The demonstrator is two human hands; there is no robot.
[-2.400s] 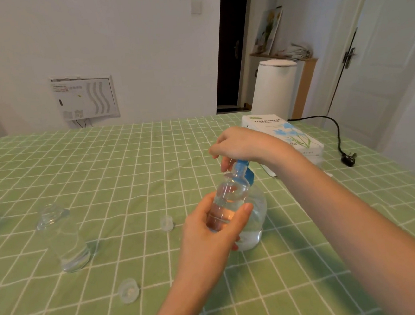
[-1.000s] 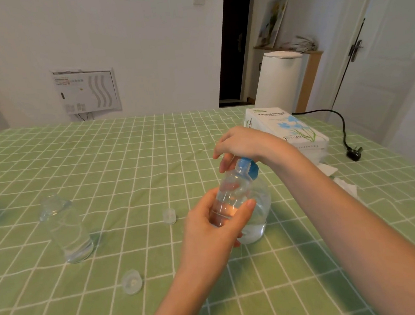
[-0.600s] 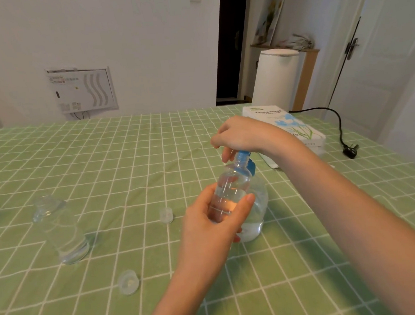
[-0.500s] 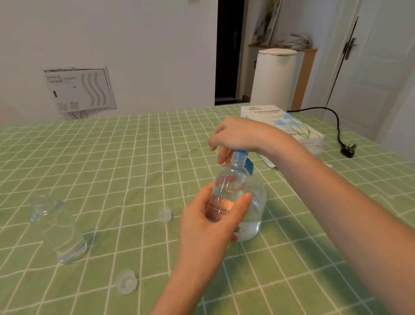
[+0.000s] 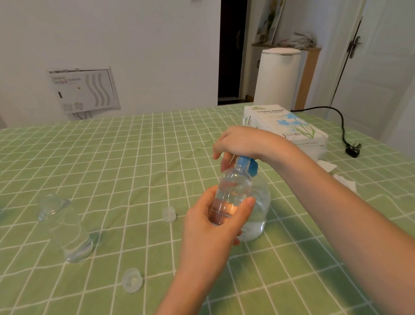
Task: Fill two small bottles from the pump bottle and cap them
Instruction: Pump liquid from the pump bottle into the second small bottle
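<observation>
Right of the middle of the table (image 5: 100,154), the left hand (image 5: 212,222) grips a small bottle (image 5: 232,190), thumb and fingers clamped round its lower body. The bottle is tilted, with its mouth at the blue head (image 5: 248,165) of the pump bottle (image 5: 260,203), which stands just behind it. The right hand (image 5: 242,141) covers the head from above with fingers curled down round it. A second bottle (image 5: 67,232) stands uncapped toward the left edge, one cap (image 5: 168,214) lies between the bottles, another cap (image 5: 132,280) lies nearer the front edge, and a tissue box (image 5: 289,127) sits toward the far right corner.
</observation>
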